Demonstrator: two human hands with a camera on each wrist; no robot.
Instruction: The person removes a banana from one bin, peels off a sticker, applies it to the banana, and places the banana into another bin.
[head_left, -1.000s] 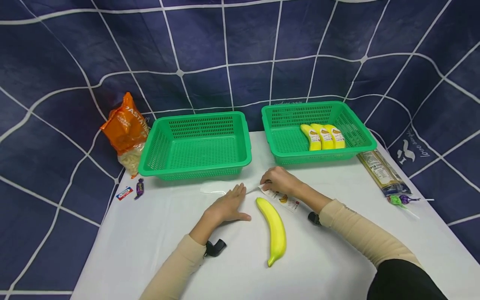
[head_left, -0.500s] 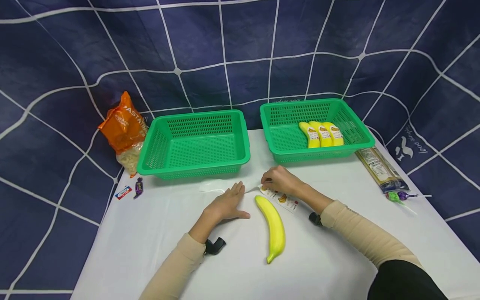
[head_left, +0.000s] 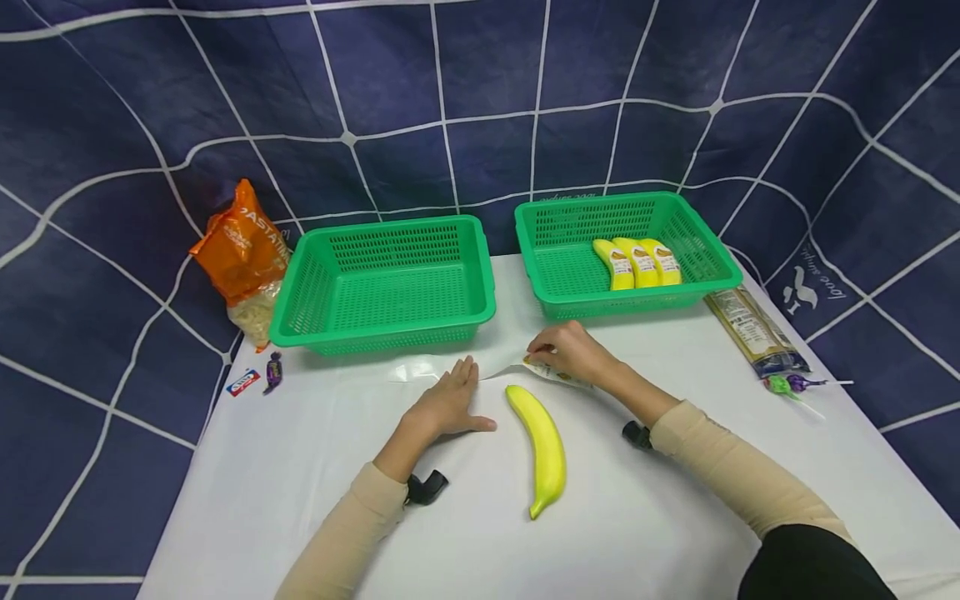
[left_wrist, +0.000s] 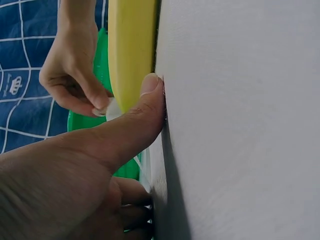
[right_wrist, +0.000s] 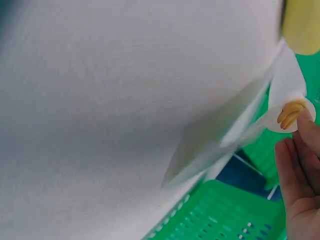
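I see the right hand [head_left: 572, 352] pinching the printed end of a clear plastic wrapper [head_left: 480, 365], thumb and forefinger closed on the corner that carries a small banana sticker [right_wrist: 291, 114]. That end is lifted a little off the white table [head_left: 300, 483]; the rest of the film runs leftward, flat, in front of the left green basket [head_left: 384, 283]. The left hand [head_left: 445, 406] lies palm down with its fingers straight, their tips resting on the wrapper's middle, and it grips nothing. In the left wrist view its thumb [left_wrist: 131, 131] stretches out along the table, the tip just beside the loose banana [head_left: 538, 443], though I cannot tell whether the two touch.

The banana lies bare on the table between the two forearms, its blunt end just below the right hand's fingers, its stem end pointing back toward me. It sits outside the wrapper, near the pinched corner.

Both arms reach forward in beige sleeves, the right wrist bent inward across the table, the left forearm angled toward the centre.

The right green basket [head_left: 626, 254] holds three wrapped bananas [head_left: 637, 262] side by side. An orange pasta bag [head_left: 243, 258] leans at the far left, with two small sweets [head_left: 258, 377] near it; a long packet [head_left: 753, 332] and lollipops [head_left: 795, 385] lie at the right.
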